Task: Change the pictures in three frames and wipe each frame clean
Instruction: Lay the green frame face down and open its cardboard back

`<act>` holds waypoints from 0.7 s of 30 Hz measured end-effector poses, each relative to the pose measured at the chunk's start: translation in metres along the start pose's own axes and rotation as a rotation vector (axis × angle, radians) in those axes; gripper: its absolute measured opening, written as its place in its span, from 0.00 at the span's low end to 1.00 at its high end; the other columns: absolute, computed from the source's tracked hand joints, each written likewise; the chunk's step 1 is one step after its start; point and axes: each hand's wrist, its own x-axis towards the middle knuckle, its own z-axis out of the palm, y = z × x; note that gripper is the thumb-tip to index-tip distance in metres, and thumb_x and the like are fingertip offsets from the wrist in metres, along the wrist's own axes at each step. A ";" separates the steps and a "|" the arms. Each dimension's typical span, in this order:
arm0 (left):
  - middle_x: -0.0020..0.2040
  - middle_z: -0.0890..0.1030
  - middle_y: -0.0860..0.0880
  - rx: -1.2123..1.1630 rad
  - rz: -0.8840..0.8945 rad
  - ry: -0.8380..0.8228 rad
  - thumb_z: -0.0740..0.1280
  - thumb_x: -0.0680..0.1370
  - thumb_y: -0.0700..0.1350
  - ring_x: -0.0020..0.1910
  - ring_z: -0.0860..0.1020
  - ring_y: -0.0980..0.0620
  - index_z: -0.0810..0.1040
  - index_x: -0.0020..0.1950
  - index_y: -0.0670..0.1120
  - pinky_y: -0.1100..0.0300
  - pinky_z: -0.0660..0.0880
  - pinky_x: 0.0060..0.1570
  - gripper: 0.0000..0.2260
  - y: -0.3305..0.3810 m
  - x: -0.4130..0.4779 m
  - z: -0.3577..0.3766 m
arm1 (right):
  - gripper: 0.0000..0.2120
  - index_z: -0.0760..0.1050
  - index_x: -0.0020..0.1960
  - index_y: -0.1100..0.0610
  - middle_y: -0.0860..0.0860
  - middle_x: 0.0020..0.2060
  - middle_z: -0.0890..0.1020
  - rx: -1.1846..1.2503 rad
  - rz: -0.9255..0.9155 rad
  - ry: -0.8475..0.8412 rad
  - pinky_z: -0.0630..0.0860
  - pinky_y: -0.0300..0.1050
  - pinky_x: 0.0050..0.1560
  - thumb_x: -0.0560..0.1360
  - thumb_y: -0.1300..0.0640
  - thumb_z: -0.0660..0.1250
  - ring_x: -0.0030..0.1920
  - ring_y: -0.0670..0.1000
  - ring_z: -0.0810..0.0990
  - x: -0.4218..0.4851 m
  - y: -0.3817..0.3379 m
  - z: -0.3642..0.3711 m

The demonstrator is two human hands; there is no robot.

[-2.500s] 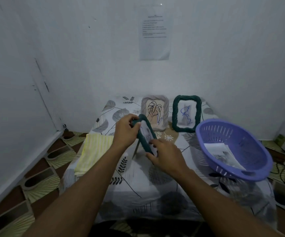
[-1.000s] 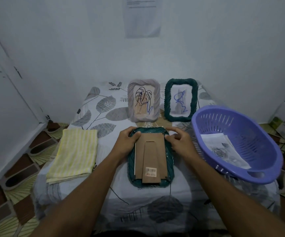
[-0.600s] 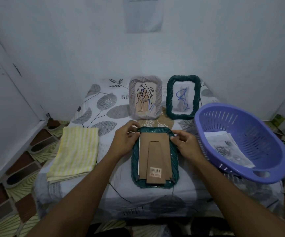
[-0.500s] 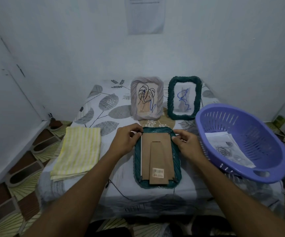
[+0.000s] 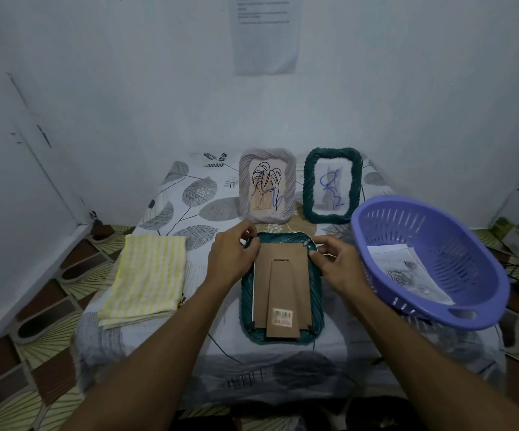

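A: Count first, from the head view?

B: Three frames in all. One dark green face-down frame point(image 5: 247, 293) flat on the counter point(image 5: 196, 206), just in front of the body. Two more standing upright at the far edge, a pale frame point(image 5: 291, 188) on the left and a green upright frame point(image 5: 309, 188) on the right, just beside each other with a narrow gap between.

A: And the rest?

B: One purple basket point(image 5: 457, 244), tilted, at the counter's right side, with a few printed sheets point(image 5: 407, 272) inside, exact number hard to tell. One yellow striped cloth point(image 5: 149, 278), folded, at the left. One paper notice point(image 5: 266, 32) on the wall behind.

A: Heading of the flat one?

B: Long axis running straight away from the body, near edge to far edge. Front side down, brown backing board point(image 5: 262, 275) up. One fold-out stand point(image 5: 284, 293) lying flat on the board along the same axis, foot toward the body, with one barcode sticker point(image 5: 283, 317) at that near end.

A: Two grips?

B: Two, both bare, both at the far end of that frame. Left grip point(image 5: 234, 255) grasping the far left corner, fingers curled onto the rim beside the board. Right grip point(image 5: 337, 264) pinching at the far right corner, thumb tip against the board's edge. Any small catch under those fingertips: too small to make out.
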 end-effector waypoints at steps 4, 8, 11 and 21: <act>0.48 0.79 0.52 0.022 0.138 -0.005 0.68 0.74 0.47 0.45 0.77 0.54 0.77 0.48 0.50 0.53 0.77 0.46 0.04 -0.002 -0.004 0.002 | 0.09 0.77 0.53 0.54 0.53 0.42 0.81 0.041 0.038 0.020 0.80 0.56 0.53 0.76 0.65 0.67 0.48 0.56 0.81 -0.001 -0.004 0.001; 0.57 0.74 0.53 0.150 0.281 -0.086 0.67 0.74 0.50 0.56 0.71 0.54 0.75 0.57 0.50 0.54 0.72 0.55 0.12 0.018 -0.008 0.013 | 0.06 0.78 0.52 0.57 0.55 0.45 0.83 0.123 0.113 0.013 0.81 0.51 0.48 0.76 0.64 0.68 0.48 0.56 0.83 -0.001 -0.004 0.004; 0.57 0.77 0.55 0.189 0.276 -0.100 0.67 0.74 0.55 0.57 0.73 0.54 0.76 0.57 0.53 0.50 0.68 0.59 0.13 0.034 -0.009 0.025 | 0.06 0.79 0.51 0.55 0.54 0.47 0.83 0.191 0.138 -0.014 0.80 0.44 0.44 0.76 0.63 0.68 0.48 0.53 0.83 -0.005 -0.005 0.001; 0.48 0.80 0.58 0.236 0.206 -0.022 0.66 0.75 0.56 0.50 0.74 0.57 0.79 0.46 0.55 0.50 0.62 0.55 0.07 0.047 -0.011 0.039 | 0.11 0.81 0.46 0.51 0.50 0.43 0.85 0.222 0.072 -0.069 0.79 0.36 0.39 0.77 0.65 0.65 0.44 0.47 0.84 -0.014 -0.007 0.001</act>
